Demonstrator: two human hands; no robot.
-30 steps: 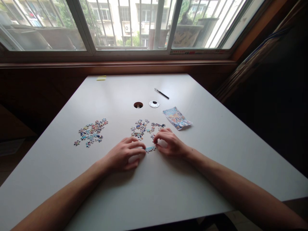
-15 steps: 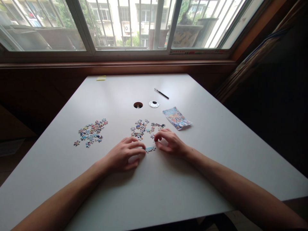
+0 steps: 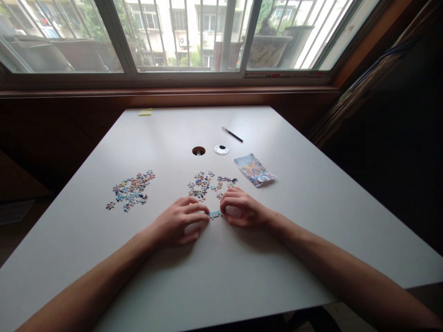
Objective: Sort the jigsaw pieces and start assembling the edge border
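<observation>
A short strip of joined blue puzzle pieces (image 3: 215,214) lies on the white table (image 3: 242,267) between my hands. My left hand (image 3: 178,222) rests with curled fingers, its fingertips pinching the strip's left end. My right hand (image 3: 242,208) has its fingers bent down onto the strip's right end. Just behind my hands lies a loose pile of puzzle pieces (image 3: 207,183). A second pile of pieces (image 3: 130,191) is spread farther left.
A colourful picture bag (image 3: 254,169) lies right of the near pile. Behind it are a round cable hole (image 3: 198,151), its white cap (image 3: 221,149) and a black pen (image 3: 232,134). A yellow note pad (image 3: 146,112) sits at the far edge under the window.
My right hand has come down and slightly left, so its fingertips now press on the right end of the blue strip. My left hand has stayed put.
</observation>
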